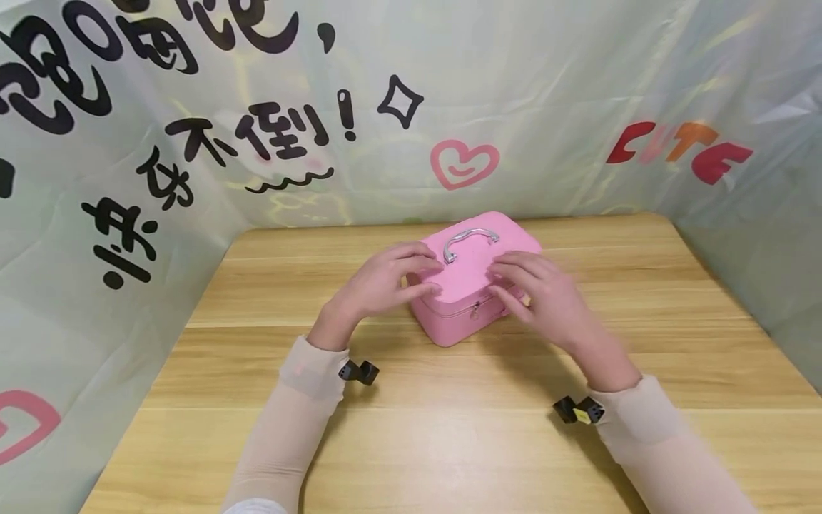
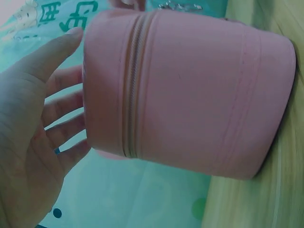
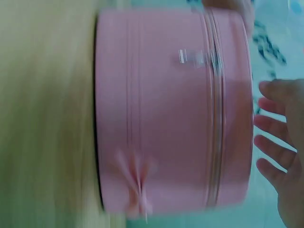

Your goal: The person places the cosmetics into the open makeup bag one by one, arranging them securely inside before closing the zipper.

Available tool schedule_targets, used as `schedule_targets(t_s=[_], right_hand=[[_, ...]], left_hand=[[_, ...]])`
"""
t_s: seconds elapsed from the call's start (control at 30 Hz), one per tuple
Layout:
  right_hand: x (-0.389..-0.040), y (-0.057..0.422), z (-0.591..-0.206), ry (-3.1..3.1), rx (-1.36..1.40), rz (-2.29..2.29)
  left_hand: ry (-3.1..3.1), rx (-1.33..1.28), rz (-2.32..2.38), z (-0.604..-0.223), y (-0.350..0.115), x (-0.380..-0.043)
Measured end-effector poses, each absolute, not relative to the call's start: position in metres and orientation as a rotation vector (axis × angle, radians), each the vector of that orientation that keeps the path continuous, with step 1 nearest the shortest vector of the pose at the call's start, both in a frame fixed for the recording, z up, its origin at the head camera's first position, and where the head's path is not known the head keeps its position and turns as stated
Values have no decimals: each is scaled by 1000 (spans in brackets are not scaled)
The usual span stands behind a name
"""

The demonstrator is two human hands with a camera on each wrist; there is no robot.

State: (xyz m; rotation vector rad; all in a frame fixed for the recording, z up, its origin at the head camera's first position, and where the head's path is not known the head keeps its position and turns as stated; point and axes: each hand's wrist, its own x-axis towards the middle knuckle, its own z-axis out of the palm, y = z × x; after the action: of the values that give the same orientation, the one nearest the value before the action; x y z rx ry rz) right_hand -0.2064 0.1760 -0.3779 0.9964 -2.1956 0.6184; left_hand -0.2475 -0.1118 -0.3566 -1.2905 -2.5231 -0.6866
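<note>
A pink zippered case (image 1: 459,285) with a silver handle (image 1: 472,234) on its lid rests on the wooden table, turned at an angle. My left hand (image 1: 390,280) lies along the lid's left edge, fingers spread and gently bent; in the left wrist view its fingertips (image 2: 80,147) are right at the lid. Over the front right part of the lid is my right hand (image 1: 546,296), its fingers loosely curved and holding nothing. A zipper (image 2: 135,90) runs round the case below the lid. The right wrist view shows a metal zipper pull (image 3: 199,58) and a pink bow (image 3: 137,187) on the case's side.
The wooden table (image 1: 417,442) stretches around the case on all sides. A pale printed curtain (image 1: 546,93) hangs behind the table and along both sides. Small black cameras (image 1: 359,372) sit on the wrists over light sleeves (image 1: 282,421).
</note>
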Motion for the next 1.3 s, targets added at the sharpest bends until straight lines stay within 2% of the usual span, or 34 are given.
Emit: schedule_targets(t_s=[0.33,0.97,1.3], right_hand=[[-192,124,-385,-2107,1060,569],[-191,127,-393,-2106,952,620],[-193,138,-394,-2130,1023,730]], left_hand=[[-2609,-1197,-709,-359,-121,-258],[-2565,-1243,-619,-364,-118,-246],[-2349,-1281,-535,-374,-120,-236]])
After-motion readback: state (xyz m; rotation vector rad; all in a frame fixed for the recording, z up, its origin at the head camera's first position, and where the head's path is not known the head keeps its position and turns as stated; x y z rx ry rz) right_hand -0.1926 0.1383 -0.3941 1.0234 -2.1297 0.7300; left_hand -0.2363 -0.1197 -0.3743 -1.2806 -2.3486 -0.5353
